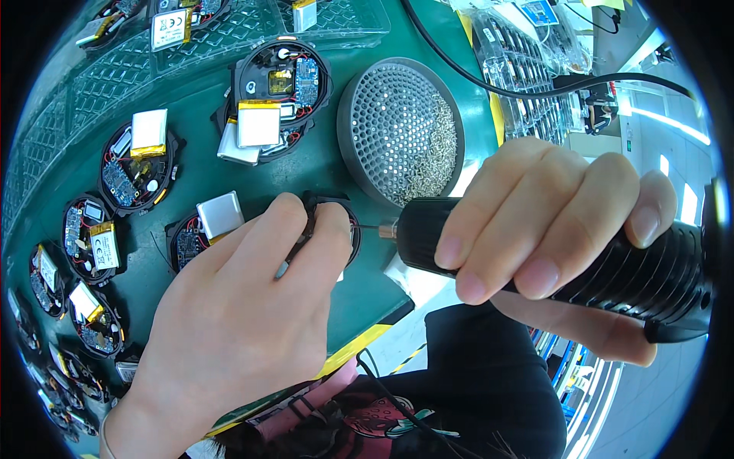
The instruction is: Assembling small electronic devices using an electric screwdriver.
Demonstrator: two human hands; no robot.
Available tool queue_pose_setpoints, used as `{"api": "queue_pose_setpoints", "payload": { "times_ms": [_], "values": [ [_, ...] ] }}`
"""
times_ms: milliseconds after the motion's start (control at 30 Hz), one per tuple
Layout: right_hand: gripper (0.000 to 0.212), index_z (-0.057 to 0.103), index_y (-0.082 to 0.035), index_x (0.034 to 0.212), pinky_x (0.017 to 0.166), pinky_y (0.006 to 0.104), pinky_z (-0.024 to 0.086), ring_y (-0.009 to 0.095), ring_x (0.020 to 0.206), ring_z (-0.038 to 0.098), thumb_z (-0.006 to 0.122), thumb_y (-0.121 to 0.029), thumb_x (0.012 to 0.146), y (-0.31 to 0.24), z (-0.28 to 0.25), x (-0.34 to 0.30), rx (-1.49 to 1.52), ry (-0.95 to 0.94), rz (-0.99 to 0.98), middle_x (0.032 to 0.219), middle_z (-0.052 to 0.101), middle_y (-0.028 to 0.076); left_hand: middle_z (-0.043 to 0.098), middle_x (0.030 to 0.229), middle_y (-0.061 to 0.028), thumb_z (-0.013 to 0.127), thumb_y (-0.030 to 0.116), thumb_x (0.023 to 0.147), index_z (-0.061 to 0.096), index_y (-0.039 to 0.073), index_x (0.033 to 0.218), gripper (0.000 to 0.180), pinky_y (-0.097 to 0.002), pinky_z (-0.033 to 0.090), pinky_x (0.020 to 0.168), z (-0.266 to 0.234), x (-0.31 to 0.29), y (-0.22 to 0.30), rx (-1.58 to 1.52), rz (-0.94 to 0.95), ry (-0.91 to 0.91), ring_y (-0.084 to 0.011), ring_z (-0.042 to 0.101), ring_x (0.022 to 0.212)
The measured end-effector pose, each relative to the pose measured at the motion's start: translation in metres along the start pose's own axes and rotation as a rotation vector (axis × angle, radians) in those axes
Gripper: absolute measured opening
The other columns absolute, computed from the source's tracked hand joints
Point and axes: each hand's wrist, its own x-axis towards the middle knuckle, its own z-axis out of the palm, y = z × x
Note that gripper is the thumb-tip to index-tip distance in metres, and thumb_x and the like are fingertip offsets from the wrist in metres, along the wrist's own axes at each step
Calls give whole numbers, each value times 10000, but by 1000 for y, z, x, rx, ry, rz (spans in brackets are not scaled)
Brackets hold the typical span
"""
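My right hand (543, 222) wraps around a black electric screwdriver (424, 237), which lies nearly level with its thin bit pointing left. The bit reaches a round black watch housing (354, 237) at the middle of the bench. Over that housing, my left hand (245, 321) bends its fingers and grips it, hiding most of it. Just left of those fingers lies another open watch housing (186, 249) with a blue circuit board and a silver battery (220, 216). Whether the bit sits in a screw is hidden.
A round grey dish (348, 145) with a perforated bottom holds many tiny screws (436, 153). More open housings (138, 180) with batteries spread over the green mat (191, 92). Clear plastic trays (115, 92) lie at the back left. A black cable (489, 86) crosses the far right.
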Motion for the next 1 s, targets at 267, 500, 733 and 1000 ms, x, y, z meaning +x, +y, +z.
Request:
{"api": "queue_pose_setpoints", "payload": {
  "times_ms": [267, 500, 733, 1000],
  "values": [
    [680, 339, 19, 1166, 406, 333, 544, 233, 502, 606, 611, -526, 863, -7, 9, 0, -73, -26, 43, 800, 571, 148, 571, 1128, -90, 696, 82, 609, 630, -61, 1009, 430, -340, 533, 707, 4, 4, 2, 74, 96, 51, -271, 565, 1015],
    [653, 323, -31, 1163, 401, 381, 552, 250, 479, 615, 633, -510, 847, -7, 9, 9, -85, -198, 110, 747, 584, 150, 560, 1131, -119, 684, 73, 641, 599, -43, 1035, 419, -370, 533, 752, 2, 4, 2, -115, -89, 30, -308, 560, 1042],
    [714, 384, 26, 1178, 401, 319, 540, 185, 478, 598, 540, -602, 876, -16, -8, 6, -102, 45, 147, 834, 576, 115, 543, 1158, -143, 654, 17, 684, 604, -51, 1037, 363, -409, 516, 802, 7, 8, 9, -128, -42, 73, -336, 556, 1064],
    [962, 398, -15, 1314, 600, 376, 541, 255, 680, 635, 496, -796, 761, -13, -43, -3, -187, -42, 45, 960, 586, 133, 510, 1273, -189, 658, 21, 726, 581, -67, 1050, 345, -427, 494, 854, 5, 3, 7, -72, 30, 27, -361, 562, 1059]
  ]
}}
